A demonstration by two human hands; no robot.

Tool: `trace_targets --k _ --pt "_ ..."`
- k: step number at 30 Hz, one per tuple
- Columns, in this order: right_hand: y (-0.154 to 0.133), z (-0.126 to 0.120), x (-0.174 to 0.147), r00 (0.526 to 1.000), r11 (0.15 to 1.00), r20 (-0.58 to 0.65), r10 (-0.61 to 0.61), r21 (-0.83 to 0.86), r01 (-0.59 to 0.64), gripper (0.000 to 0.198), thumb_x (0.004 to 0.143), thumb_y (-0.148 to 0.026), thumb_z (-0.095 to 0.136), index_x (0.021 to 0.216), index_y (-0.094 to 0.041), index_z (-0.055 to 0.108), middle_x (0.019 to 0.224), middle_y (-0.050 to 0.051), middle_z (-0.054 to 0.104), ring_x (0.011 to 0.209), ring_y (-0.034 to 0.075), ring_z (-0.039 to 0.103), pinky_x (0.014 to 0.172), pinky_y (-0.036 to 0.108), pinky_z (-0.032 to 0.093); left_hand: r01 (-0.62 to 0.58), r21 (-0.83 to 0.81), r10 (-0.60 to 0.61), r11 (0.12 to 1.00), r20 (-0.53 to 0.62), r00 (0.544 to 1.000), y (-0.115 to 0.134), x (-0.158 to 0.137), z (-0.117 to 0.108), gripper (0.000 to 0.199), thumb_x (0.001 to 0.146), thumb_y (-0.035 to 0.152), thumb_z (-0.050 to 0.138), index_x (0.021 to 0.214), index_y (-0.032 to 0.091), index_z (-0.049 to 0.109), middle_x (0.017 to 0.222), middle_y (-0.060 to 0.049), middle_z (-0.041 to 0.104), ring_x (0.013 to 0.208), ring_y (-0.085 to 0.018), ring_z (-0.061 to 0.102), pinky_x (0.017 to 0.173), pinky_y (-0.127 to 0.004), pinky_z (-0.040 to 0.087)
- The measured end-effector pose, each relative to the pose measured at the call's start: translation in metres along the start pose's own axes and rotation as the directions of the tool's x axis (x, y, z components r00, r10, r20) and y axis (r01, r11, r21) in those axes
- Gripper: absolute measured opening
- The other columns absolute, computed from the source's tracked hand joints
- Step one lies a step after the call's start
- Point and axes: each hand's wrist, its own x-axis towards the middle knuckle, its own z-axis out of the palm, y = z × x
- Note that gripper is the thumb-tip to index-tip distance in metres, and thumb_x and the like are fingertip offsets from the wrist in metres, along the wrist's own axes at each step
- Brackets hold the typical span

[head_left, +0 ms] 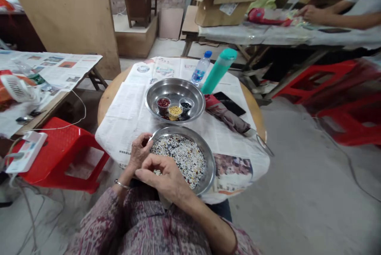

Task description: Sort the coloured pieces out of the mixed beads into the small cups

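Observation:
A shallow metal basin (210,171) holds a mix of white, black, yellow and dark red grains and beans (181,160). At its left rim is my left hand (139,152), closed with curled fingers on the edge. My right hand (166,177) hovers over the basin's near left side, thumb and fingers pinched; what they hold, if anything, is hidden. Just behind stands a second metal basin (154,88). Inside it are three small clear cups: one of dark red beans (163,103), one of yellow grains (175,111) and one of black beans (186,106).
Newspaper (119,108) covers the round table. Behind the basins are a water bottle (201,68), a green bottle (220,68), a folded umbrella (228,116) and a dark flat object (230,103). Left is a red stool (65,156) bearing a power strip (28,152). Another person's hands (312,13) work at the back right.

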Motion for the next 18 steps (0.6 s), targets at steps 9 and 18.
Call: trace_targets --k 9,18 --pt "0.041 -0.028 0.007 0.992 0.992 -0.127 0.017 -0.12 -0.033 0.031 0.076 -0.044 0.068 0.062 -0.02 0.055 0.058 -0.005 0.048 0.057 0.01 0.039 0.056 0.025 0.033 -0.078 0.037 0.079 0.996 -0.023 0.997 -0.005 0.0 0.001 0.015 0.086 0.026 0.06 0.097 0.018 0.066 0.078 0.0 0.065 0.071 -0.014 0.059 0.069 -0.025 0.047" --pt "0.03 -0.071 0.036 0.943 0.978 -0.32 -0.089 -0.208 0.022 0.036 0.072 -0.053 0.072 0.065 -0.02 0.058 0.061 -0.004 0.05 0.059 0.011 0.042 0.057 0.026 0.035 -0.118 0.034 0.118 0.992 -0.02 0.993 -0.008 0.0 0.002 0.015 0.085 0.021 0.06 0.098 0.017 0.067 0.077 0.001 0.064 0.069 -0.013 0.058 0.068 -0.024 0.045"
